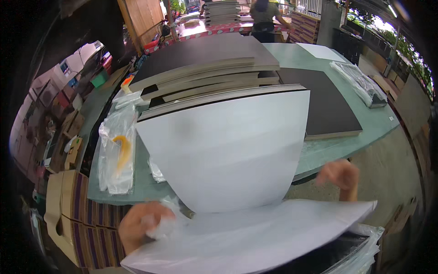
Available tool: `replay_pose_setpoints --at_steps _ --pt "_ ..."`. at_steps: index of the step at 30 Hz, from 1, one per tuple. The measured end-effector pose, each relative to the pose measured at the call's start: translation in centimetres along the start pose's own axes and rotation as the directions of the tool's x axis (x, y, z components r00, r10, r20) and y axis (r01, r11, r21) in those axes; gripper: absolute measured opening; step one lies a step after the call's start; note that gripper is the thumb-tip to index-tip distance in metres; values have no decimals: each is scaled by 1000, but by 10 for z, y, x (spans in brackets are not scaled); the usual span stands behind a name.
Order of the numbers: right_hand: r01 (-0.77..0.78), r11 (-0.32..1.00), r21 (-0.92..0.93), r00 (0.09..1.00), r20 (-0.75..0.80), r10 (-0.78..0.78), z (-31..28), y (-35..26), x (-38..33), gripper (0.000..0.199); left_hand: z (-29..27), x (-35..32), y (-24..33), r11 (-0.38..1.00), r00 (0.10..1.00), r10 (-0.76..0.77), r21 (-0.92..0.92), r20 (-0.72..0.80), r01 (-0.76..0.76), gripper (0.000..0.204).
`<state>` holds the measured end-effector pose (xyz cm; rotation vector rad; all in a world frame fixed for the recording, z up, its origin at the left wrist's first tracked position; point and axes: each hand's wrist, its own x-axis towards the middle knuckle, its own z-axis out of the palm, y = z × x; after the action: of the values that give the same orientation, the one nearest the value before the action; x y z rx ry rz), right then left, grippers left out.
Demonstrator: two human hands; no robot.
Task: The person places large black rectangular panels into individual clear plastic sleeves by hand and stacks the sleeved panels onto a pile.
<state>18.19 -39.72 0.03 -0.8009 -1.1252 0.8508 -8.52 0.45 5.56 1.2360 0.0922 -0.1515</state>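
Observation:
My left hand [145, 223] is at the lower left, closed on a crumpled bit of clear plastic film [169, 224]. My right hand [340, 176] is raised past the far right part of a bowed white sheet [264, 235]; motion smears its curled fingers, and I see nothing held in it. That sheet spans the lower middle, close to me. Beyond it a large white panel [228, 146] stands tilted, its top edge against a stack of dark boards [200, 55]. Under the sheet's right part shows a black surface in clear plastic [372, 242].
A green-topped table [319, 160] carries the boards, including a lower dark board [328, 102] on the right. Plastic bags [116, 160] lie at its left edge, a wrapped bundle [358, 82] at far right. Cardboard bundles [82, 219] stand lower left. Another person [264, 20] stands at the back.

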Motion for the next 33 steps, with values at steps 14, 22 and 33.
replay_pose_setpoints --at_steps 14,22,33 --pt "-774 232 -590 336 -72 939 1 202 -31 54 -71 97 -248 498 767 -597 858 236 124 42" --pt "305 884 -354 902 406 -149 108 -17 138 29 -135 118 -364 504 809 -534 861 246 71 43" --pt "631 775 -14 738 317 -595 156 -23 132 42 -76 114 -273 319 803 -595 928 38 192 45"
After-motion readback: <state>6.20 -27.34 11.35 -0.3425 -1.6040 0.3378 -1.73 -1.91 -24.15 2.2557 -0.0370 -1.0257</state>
